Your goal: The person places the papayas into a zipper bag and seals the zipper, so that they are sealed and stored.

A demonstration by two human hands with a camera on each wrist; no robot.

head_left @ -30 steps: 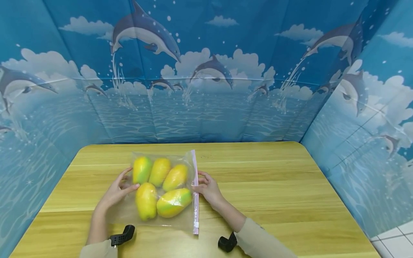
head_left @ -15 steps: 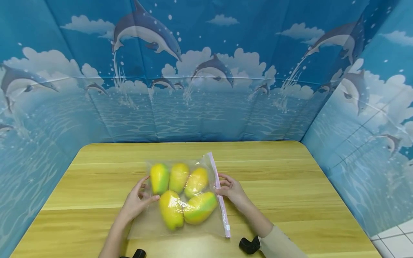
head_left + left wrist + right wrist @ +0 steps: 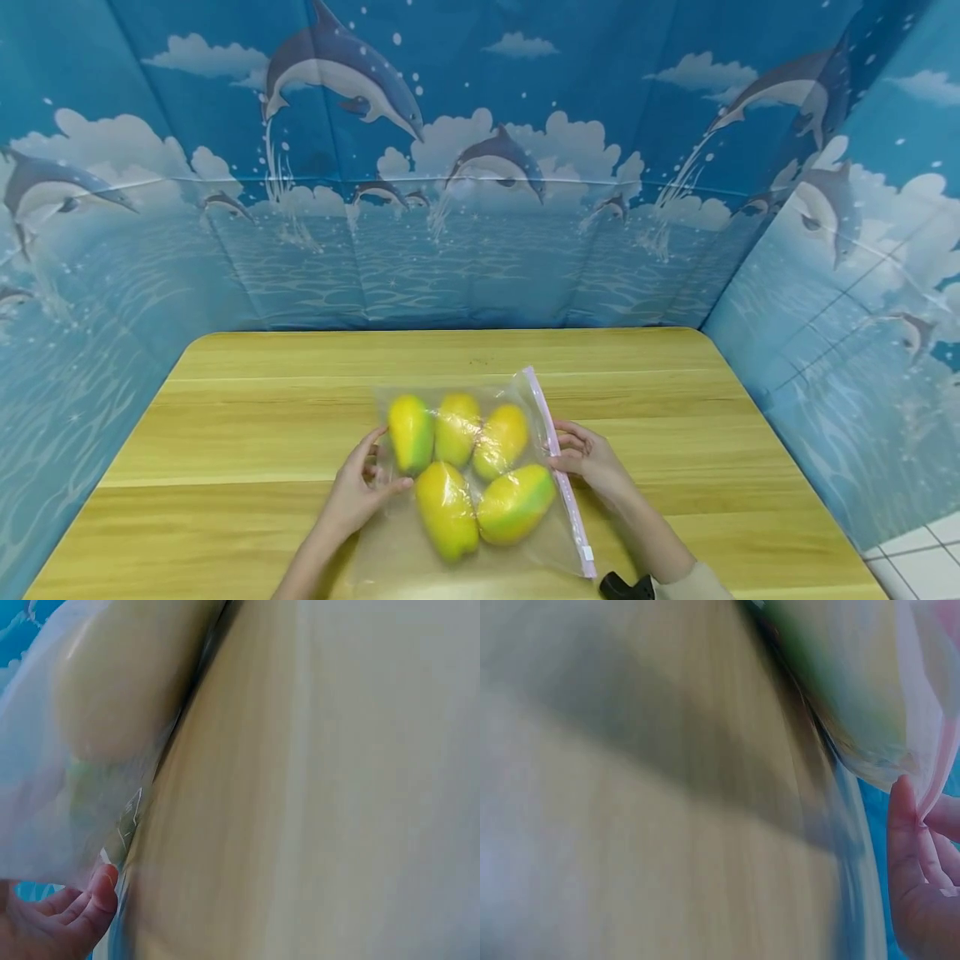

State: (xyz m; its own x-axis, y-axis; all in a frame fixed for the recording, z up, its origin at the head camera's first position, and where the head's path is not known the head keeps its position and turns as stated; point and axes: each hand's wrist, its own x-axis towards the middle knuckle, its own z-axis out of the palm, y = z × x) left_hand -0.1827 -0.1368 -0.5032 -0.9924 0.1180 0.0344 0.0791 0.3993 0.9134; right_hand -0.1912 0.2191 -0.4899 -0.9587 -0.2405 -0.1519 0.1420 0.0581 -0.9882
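A clear zip bag (image 3: pixel 397 533) with a pale pink zip strip (image 3: pixel 568 500) lies flat at the front middle of the table, in the head view. Inside are several yellow-green mangoes (image 3: pixel 447 510). My left hand (image 3: pixel 358 487) grips the bag's left side, thumb on top and fingers at the edge. On the opposite side my right hand (image 3: pixel 592 462) pinches the zip strip between thumb and fingers. The right wrist view shows those fingertips (image 3: pixel 902 796) on the pink strip. In the left wrist view, the left thumb (image 3: pixel 105 883) meets the bag's plastic.
The wooden table (image 3: pixel 247 400) extends behind and to both sides of the bag. A blue dolphin-print curtain (image 3: pixel 480 250) stands along its back and sides. A black wrist mount (image 3: pixel 626 587) sits at the right forearm.
Both hands have carried the bag of mangoes to the right and a little nearer the table's front edge. The bag has turned slightly; each hand keeps its hold.
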